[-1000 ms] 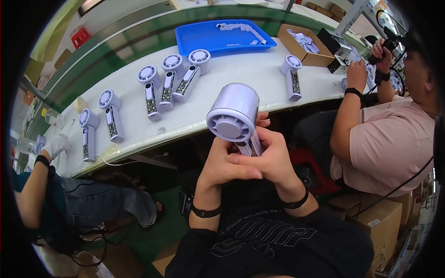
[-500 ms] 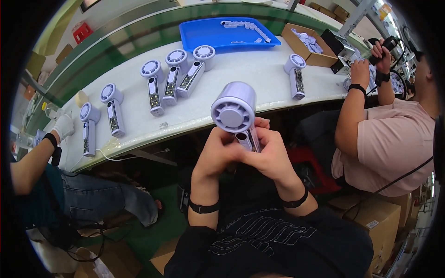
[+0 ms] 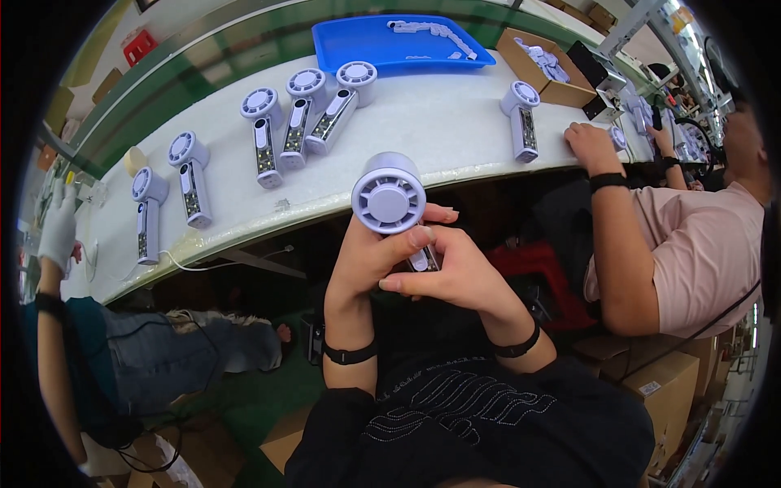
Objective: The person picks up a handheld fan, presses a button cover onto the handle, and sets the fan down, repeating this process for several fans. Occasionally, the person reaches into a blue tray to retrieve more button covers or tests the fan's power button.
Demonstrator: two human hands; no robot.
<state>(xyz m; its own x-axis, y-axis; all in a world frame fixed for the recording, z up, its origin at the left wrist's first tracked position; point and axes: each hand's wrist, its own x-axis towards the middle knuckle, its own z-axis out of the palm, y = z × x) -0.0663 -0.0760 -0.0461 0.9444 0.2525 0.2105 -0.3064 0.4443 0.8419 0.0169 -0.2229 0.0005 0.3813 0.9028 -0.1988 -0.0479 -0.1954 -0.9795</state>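
Observation:
A pale lavender handheld fan (image 3: 389, 199) is held up in front of me, its round slotted head facing me. My left hand (image 3: 358, 259) wraps its handle from the left, with the thumb laid across the front just under the head. From the right, my right hand (image 3: 462, 268) closes round the same handle, thumb pointing left below the other one. Between the thumbs a strip of the handle's open front shows; its lower end is hidden by my fingers. Beyond my hands, a similar fan (image 3: 525, 134) lies on the white worktable (image 3: 423, 122).
More fans (image 3: 262, 138) with exposed circuit boards lie along the table's left half. Behind them stand a blue tray (image 3: 358, 47) of small white parts and a cardboard box (image 3: 561, 91) of pale pieces. Co-workers' hands are at the left (image 3: 58, 228) and right (image 3: 592, 146).
The held fan has shifted slightly left, and my left thumb has come up across its handle. The right co-worker's near hand has lowered to the table; the left co-worker's gloved hand has moved further left.

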